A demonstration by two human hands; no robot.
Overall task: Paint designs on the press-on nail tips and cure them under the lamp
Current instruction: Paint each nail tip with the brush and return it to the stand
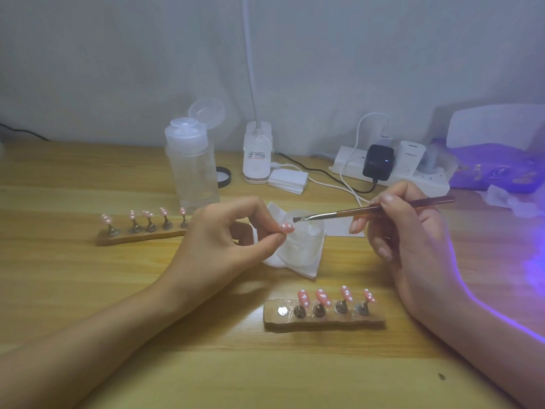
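Note:
My left hand pinches a pink nail tip with white dots between thumb and forefinger, above a small clear jar. My right hand grips a thin brown brush; its bristle end sits over the jar, just right of the tip. A near wooden holder carries several dotted pink tips on stands, with one bare magnet at its left end. A far wooden holder at left carries several more. The curing lamp glows purple at the far right.
A white tissue lies under the jar. Behind stand a clear pump bottle, a white desk lamp base, a black lid, white pads and a power strip with plugs and cables. Crumpled tissue lies at right.

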